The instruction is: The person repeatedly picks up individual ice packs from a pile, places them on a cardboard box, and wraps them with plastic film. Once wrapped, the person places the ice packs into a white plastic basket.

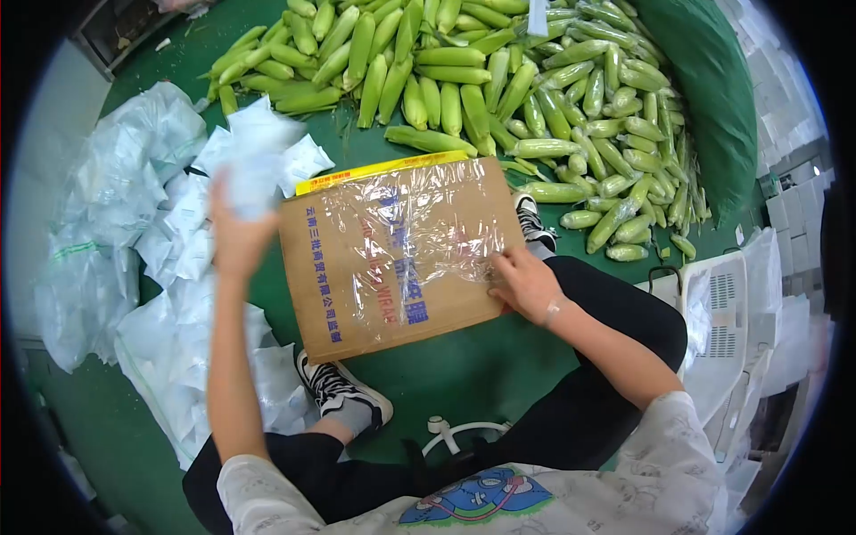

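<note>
My left hand [242, 234] is raised at the left, blurred by motion, with a whitish packet [259, 169] in its grasp. My right hand [526, 283] rests on the right edge of a brown cardboard box [334, 308], fingers bent over its plastic-covered top; whether they pinch the film is too small to tell. Clear plastic film [428, 241] with glare lies over the box's blue and red print. A yellow strip [383, 169] runs along the box's far edge. White packets [183, 236] lie left of the box, near my left hand.
Green corn [366, 53] is heaped beyond the box, and film-wrapped corn [615, 152] at the right. Clear bags [76, 294] lie far left. A green sheet [713, 98] and a white crate [718, 312] stand right. My shoes [343, 388] flank the box.
</note>
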Tool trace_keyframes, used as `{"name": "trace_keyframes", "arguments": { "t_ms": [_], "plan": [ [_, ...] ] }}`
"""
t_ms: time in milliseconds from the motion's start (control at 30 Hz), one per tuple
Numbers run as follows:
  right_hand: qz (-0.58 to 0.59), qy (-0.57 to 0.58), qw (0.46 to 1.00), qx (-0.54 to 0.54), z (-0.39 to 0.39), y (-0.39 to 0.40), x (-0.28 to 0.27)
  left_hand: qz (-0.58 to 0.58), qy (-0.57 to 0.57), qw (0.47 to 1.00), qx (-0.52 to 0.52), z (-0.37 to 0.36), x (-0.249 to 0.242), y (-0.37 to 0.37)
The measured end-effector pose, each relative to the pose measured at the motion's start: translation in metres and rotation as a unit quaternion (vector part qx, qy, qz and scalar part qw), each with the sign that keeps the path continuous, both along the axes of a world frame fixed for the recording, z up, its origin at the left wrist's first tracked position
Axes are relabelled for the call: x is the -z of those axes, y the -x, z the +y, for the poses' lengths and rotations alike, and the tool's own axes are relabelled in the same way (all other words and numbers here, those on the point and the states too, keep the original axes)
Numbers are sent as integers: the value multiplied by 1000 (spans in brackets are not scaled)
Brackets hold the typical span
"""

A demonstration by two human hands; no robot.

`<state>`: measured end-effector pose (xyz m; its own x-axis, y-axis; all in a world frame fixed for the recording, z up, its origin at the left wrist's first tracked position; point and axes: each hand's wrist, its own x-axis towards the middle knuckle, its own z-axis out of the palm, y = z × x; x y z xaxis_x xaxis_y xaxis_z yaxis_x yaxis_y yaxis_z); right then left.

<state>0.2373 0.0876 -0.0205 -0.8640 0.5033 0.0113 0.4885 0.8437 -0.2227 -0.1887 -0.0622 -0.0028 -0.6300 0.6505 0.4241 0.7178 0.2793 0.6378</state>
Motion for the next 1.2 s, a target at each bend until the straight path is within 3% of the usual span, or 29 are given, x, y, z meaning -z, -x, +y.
{"name": "trace_keyframes", "arguments": {
  "t_ms": [33, 100, 133, 233, 300, 367, 433, 467, 500, 533, 567, 600, 633, 667, 733, 767, 800, 867, 1000, 1033, 1067, 1100, 1167, 1200],
  "plan": [
    [9, -2, 1000, 1, 9, 0, 13, 29, 4, 999, 44, 25, 9, -40],
    [0, -76, 994, -77, 22, -5, 29, -102, 67, 982, 145, 50, -20, -126],
    [6, -76, 994, -75, 21, -12, 30, -37, 33, 982, 183, 62, 9, -147],
    [48, -64, 983, -163, 18, -23, 21, 10, 48, 979, 196, 77, 44, -189],
    [67, -35, 987, -144, -8, -44, -10, 53, 59, 977, 196, 71, 55, -194],
    [79, -8, 988, -133, -9, -50, -35, 82, 97, 955, 266, 54, 62, -196],
    [277, 145, 947, 73, -15, -40, -40, 78, 122, 940, 309, 43, 63, -209],
    [273, 160, 946, 74, -18, -19, -36, 72, 145, 922, 352, 31, 62, -216],
    [295, 347, 872, 180, -12, 14, -35, 64, 170, 921, 346, 29, 60, -221],
    [302, 511, 755, 278, -4, 35, -34, 60, 176, 922, 340, 31, 53, -220],
    [299, 517, 754, 274, 1, 43, -18, 60, 193, 912, 356, 34, 44, -214],
    [237, 349, 900, 112, 5, 53, 11, 60, 211, 902, 371, 35, 38, -207],
    [161, 151, 973, -61, 4, 64, 20, 125, 222, 892, 374, 33, 35, -201],
    [160, 156, 972, -71, 5, 64, 27, 121, 227, 895, 365, 24, 32, -196],
    [113, 88, 970, -196, 11, 53, 20, 1, 225, 947, 229, 2, 23, -196],
    [48, 82, 967, -235, 22, 51, 20, 22, 192, 971, 141, -16, 16, -201],
    [50, 84, 966, -241, 31, 52, 13, 22, 195, 971, 135, -32, 18, -207],
    [-84, 5, 961, -265, 33, 50, 1, -67, 397, 915, 18, -69, 27, -222],
    [-77, 14, 971, -225, 30, 51, 7, 17, 389, 919, 58, -83, 57, -227],
    [-44, 7, 976, -211, 28, 49, 6, -186, 310, 928, 92, -80, 52, -217],
    [-46, 3, 976, -213, 28, 49, 5, -381, 216, 890, 123, -73, 48, -210],
    [-65, -4, 974, -217, 26, 52, 3, -485, 93, 862, 114, -62, 15, -209],
    [-80, -4, 972, -220, 17, 62, 4, -376, 49, 906, 190, -36, -32, -204],
    [-75, 34, 968, -237, 18, 68, 5, -375, 50, 906, 190, -21, -27, -205]
  ]
}}
